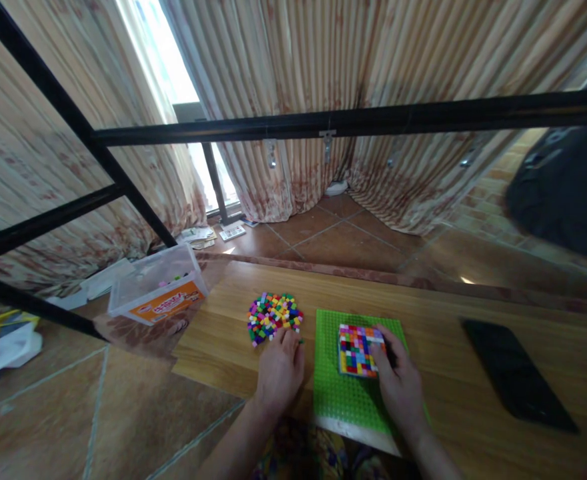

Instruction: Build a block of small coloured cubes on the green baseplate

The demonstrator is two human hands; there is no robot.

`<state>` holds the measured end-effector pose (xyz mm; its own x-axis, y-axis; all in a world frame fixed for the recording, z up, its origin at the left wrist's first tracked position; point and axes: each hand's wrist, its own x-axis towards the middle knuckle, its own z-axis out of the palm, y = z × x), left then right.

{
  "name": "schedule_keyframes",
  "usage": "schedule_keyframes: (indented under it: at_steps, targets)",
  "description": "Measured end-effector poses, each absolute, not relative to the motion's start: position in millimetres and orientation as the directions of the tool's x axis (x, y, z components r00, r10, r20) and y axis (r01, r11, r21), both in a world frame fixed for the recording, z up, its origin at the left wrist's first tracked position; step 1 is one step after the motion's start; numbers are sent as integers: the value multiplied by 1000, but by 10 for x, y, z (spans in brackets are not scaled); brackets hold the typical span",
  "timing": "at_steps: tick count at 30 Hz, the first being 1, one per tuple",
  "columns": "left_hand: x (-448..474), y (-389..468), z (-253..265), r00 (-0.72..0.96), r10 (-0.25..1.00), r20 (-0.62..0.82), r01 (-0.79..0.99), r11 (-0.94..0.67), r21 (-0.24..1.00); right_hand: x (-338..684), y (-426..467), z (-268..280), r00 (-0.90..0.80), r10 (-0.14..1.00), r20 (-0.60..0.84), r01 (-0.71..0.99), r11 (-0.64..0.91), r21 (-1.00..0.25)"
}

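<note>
A pile of small multicoloured toy bricks (271,313) lies on the wooden board. At its near edge is my left hand (282,363), fingers bent down into the bricks; whether a brick is between the fingertips is hidden. Over the green studded baseplate (333,400), my right hand (398,377) grips the right side of a square block of multicoloured bricks (357,351), thumb on top and fingers round the far edge. I cannot tell whether that block rests on the baseplate or is lifted slightly.
A black phone-like slab (518,373) lies on the wooden board (218,333) at right. Left of the board, a clear plastic bin (148,283) with an orange label stands on the tiled floor. Black metal bars (253,127) cross in front of the curtains. A dark bag-like shape (568,187) is at far right.
</note>
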<state>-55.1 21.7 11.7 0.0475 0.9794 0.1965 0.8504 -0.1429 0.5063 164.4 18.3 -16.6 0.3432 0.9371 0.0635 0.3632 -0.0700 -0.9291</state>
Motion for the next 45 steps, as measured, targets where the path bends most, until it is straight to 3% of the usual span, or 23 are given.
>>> schedule_keyframes:
  at_steps: [5, 11, 20, 45]
  targets:
    - [-340, 142, 141, 128, 985, 112, 700, -170, 694, 1645, 182, -170, 335, 938, 92, 374, -42, -927]
    - [-145, 159, 137, 127, 989, 79, 590, -139, 795, 1639, 180, -138, 314, 942, 118, 393, -15, -919]
    - [-70, 192, 170, 160, 979, 128, 539, -195, 819, 1641, 182, -139, 314, 943, 113, 372, -13, -928]
    - [-13, 202, 197, 99, 988, 122, 466, -155, 871, 1647, 179, -159, 309, 940, 142, 378, 15, -926]
